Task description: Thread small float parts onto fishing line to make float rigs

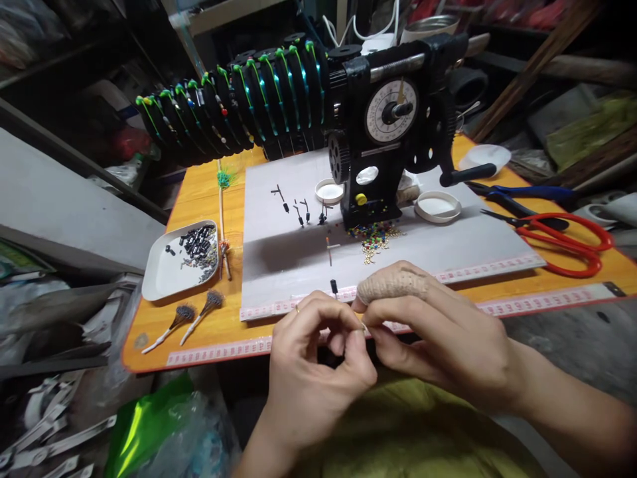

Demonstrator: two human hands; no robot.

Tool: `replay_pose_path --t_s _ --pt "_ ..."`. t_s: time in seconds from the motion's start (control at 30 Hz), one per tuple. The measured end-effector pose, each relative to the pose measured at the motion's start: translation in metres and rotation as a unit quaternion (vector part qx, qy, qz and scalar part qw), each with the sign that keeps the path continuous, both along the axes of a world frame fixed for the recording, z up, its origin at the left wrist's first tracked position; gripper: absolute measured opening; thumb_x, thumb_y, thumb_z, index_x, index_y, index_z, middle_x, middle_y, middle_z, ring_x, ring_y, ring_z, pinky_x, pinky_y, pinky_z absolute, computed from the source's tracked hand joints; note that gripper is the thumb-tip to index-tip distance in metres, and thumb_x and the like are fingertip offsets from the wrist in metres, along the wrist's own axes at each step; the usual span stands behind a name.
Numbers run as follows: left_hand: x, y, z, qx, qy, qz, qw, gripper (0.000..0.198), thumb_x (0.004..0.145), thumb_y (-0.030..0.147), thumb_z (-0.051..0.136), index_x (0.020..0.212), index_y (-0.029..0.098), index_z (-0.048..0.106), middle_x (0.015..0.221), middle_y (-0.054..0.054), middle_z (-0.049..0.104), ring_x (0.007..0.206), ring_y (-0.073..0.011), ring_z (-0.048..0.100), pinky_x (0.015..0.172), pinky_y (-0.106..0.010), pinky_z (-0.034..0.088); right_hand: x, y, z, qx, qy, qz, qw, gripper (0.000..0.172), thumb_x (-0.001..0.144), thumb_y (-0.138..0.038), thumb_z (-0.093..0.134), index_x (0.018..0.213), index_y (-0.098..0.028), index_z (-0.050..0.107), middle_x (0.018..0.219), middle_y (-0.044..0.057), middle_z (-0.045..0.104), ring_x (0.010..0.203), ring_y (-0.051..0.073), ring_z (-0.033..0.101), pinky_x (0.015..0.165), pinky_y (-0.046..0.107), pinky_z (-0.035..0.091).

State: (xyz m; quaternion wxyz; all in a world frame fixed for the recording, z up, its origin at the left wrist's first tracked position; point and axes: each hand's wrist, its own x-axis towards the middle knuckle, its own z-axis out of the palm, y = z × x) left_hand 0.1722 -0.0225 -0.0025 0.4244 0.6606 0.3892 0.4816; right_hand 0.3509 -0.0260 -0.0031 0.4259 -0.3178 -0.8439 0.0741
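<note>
My left hand [318,372] is closed in a pinch, thumb against index finger, at the front edge of the board. It wears a thin ring. Just beside it my right hand [438,332] pinches too, its fingertips almost touching the left ones. A tiny pale piece shows between the fingertips, too small to name. Tan wrapping [393,285] covers one right finger. Beyond the hands, a small black cylinder [334,287] lies on the grey board [288,252]. Near it are several thin dark wire pieces with black cylinders [300,219] and a pile of coloured and gold beads [373,240].
A black hand-cranked machine [388,172] with a dial holds a row of cord-wound discs [233,99]. Left stands a white tray [162,272] of dark cylinders; two small brushes [199,318] lie below. Red-handled scissors [562,239] and blue-handled pliers [522,199] lie right. Measuring tape [547,302] edges the table.
</note>
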Motion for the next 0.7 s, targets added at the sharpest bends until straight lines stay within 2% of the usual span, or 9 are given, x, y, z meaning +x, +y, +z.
replay_pose_path --t_s 0.07,0.13,0.27,0.37,0.53,0.63,0.7 --pt "0.0 0.0 0.003 -0.104 -0.072 -0.024 0.992 0.016 0.079 0.004 0.065 0.075 0.02 0.062 0.069 0.004 0.058 0.061 -0.0088 0.052 0.056 -0.016 0.046 -0.001 -0.001 -0.001 -0.018 0.025 -0.002 1.0 0.006 0.097 -0.01 0.058 0.102 -0.013 0.06 0.098 0.009 0.065 0.097 0.017 0.063 0.093 0.027 0.053" --pt "0.0 0.0 0.003 -0.169 -0.138 -0.044 0.975 0.013 0.08 0.008 0.068 0.075 0.019 0.065 0.071 0.003 0.061 0.062 -0.0075 0.054 0.058 -0.014 0.048 -0.002 -0.003 -0.002 -0.014 0.039 -0.016 0.999 0.012 0.094 -0.008 0.061 0.106 -0.011 0.063 0.103 0.01 0.067 0.1 0.017 0.064 0.094 0.027 0.054" --pt "0.0 -0.001 -0.004 -0.215 -0.212 -0.054 0.952 0.008 0.086 0.014 0.073 0.081 0.019 0.07 0.075 0.002 0.067 0.067 -0.0072 0.061 0.065 -0.013 0.052 -0.006 -0.009 -0.002 0.017 0.05 -0.058 0.997 0.024 0.089 -0.002 0.065 0.112 -0.008 0.068 0.108 0.013 0.072 0.103 0.018 0.069 0.094 0.025 0.056" --pt "0.002 -0.005 -0.009 -0.189 -0.207 -0.026 0.96 0.008 0.087 0.014 0.074 0.082 0.02 0.071 0.076 0.001 0.069 0.064 -0.0071 0.061 0.062 -0.013 0.051 -0.011 -0.013 -0.002 0.005 0.086 -0.087 0.993 0.025 0.085 0.0 0.067 0.107 -0.01 0.071 0.103 0.011 0.076 0.096 0.016 0.073 0.091 0.024 0.059" --pt "-0.001 -0.009 -0.012 -0.049 -0.099 0.015 0.994 0.014 0.088 0.008 0.071 0.089 0.021 0.074 0.081 -0.001 0.072 0.068 -0.0105 0.065 0.063 -0.018 0.054 -0.013 -0.018 -0.006 -0.083 0.143 -0.139 0.976 0.017 0.086 -0.007 0.07 0.099 -0.018 0.072 0.096 0.006 0.076 0.087 0.015 0.074 0.073 0.021 0.064" --pt "-0.005 -0.011 -0.014 0.003 -0.062 0.039 0.997 0.017 0.087 0.004 0.069 0.088 0.021 0.071 0.081 -0.001 0.072 0.071 -0.0123 0.067 0.062 -0.019 0.055 -0.013 -0.02 -0.007 -0.125 0.17 -0.153 0.966 0.014 0.088 -0.008 0.069 0.095 -0.02 0.07 0.093 0.004 0.075 0.084 0.014 0.074 0.064 0.016 0.063" --pt "-0.007 -0.011 -0.015 0.015 -0.046 0.042 0.998 0.017 0.087 0.004 0.069 0.089 0.021 0.07 0.081 -0.001 0.072 0.072 -0.0133 0.069 0.063 -0.02 0.057 -0.013 -0.02 -0.007 -0.135 0.177 -0.153 0.963 0.014 0.088 -0.008 0.068 0.094 -0.02 0.07 0.091 0.003 0.074 0.083 0.012 0.073 0.063 0.013 0.063"
